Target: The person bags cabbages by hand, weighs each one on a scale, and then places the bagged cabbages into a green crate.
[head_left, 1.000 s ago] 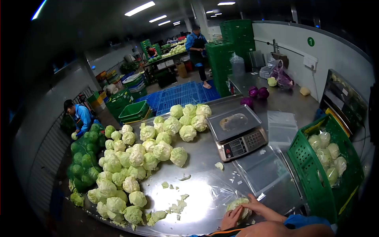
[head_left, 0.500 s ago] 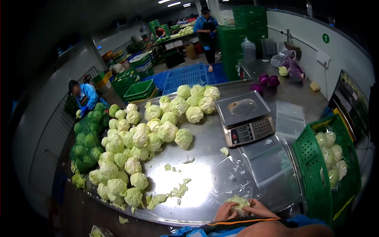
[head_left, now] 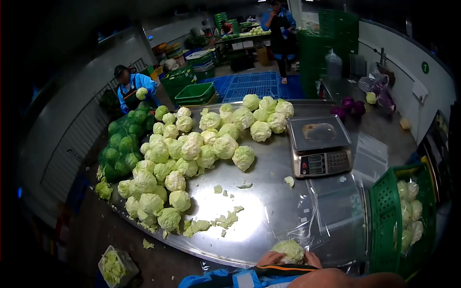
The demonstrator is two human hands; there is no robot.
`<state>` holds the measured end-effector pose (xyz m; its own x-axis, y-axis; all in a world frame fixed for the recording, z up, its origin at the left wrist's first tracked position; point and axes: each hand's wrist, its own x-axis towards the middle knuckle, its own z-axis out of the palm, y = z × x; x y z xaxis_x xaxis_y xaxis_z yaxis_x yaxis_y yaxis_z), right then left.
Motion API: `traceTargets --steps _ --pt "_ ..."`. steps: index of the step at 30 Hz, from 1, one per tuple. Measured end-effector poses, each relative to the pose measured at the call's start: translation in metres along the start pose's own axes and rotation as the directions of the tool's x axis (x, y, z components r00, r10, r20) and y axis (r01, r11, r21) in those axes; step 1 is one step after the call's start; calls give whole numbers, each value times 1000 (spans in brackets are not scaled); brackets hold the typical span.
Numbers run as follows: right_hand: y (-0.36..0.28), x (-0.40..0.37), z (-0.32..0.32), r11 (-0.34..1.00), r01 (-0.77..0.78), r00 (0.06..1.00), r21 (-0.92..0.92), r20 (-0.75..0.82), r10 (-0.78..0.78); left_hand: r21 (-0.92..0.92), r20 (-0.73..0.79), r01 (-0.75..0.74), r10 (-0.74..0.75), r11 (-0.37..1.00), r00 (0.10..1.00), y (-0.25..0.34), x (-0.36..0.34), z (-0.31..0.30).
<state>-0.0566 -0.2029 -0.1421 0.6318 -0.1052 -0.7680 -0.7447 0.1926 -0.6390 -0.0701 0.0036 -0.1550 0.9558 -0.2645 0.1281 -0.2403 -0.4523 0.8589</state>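
Observation:
At the near edge of the steel table (head_left: 336,211), a pale green cabbage (head_left: 289,251) sits between my two hands. My left hand (head_left: 270,258) presses on its left side, and my right hand (head_left: 313,259) grips the right side with bent fingers. My forearms and sleeves partly hide both hands. Just beyond the cabbage, clear plastic film (head_left: 309,228) lies crumpled on the steel. A digital scale (head_left: 320,146) stands farther back, with a brown mark on its pan.
Left of centre is a big pile of cabbages (head_left: 173,165), beside green net sacks (head_left: 120,149). Wrapped cabbages fill a green crate (head_left: 382,225) on the right. Leaf scraps (head_left: 225,221) lie on the steel. A co-worker (head_left: 132,89) at far left holds a cabbage; another person (head_left: 279,38) stands behind.
My view has swung left, so the table contents sit further right. The cabbage between my hands shows more fully, with my hands now at its sides. The left co-worker has lifted a cabbage.

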Motion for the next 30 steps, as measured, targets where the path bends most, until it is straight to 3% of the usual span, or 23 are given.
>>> traceTargets --steps 1,2,4,6,17,19,20,23,27,28,30 --pt "4 4 -1 999 34 999 -17 27 -34 71 -121 132 -123 989 985 1 -2 2" --pt "6 9 0 997 69 996 -37 51 -67 86 -204 49 -30 995 978 -28 -2 8" --pt "7 15 1 988 130 989 -85 87 -122 -293 -3 436 -456 851 890 27 9 -17" --pt "2 25 4 976 166 982 -140 109 -151 -240 51 402 -402 884 914 16 9 -16" --pt "-23 43 9 913 271 959 -306 172 -227 -68 -51 239 -243 969 969 -36 14 -6" --pt "-28 45 9 900 295 952 -322 183 -246 -135 -54 267 -276 954 960 -37 18 1" --pt "-32 46 8 893 308 948 -329 189 -257 -254 -36 337 -357 907 933 -33 20 5" --pt "-37 48 9 878 325 942 -351 199 -269 -131 -27 107 -111 986 993 -19 23 1" --pt "-39 49 10 865 325 941 -383 223 -255 -114 -30 161 -166 980 986 2 26 -13" --pt "-39 48 8 860 327 940 -393 233 -251 -193 -119 117 -142 974 983 8 26 -14" --pt "-39 48 6 850 332 937 -410 250 -245 -138 -149 15 -36 990 988 10 22 -18"
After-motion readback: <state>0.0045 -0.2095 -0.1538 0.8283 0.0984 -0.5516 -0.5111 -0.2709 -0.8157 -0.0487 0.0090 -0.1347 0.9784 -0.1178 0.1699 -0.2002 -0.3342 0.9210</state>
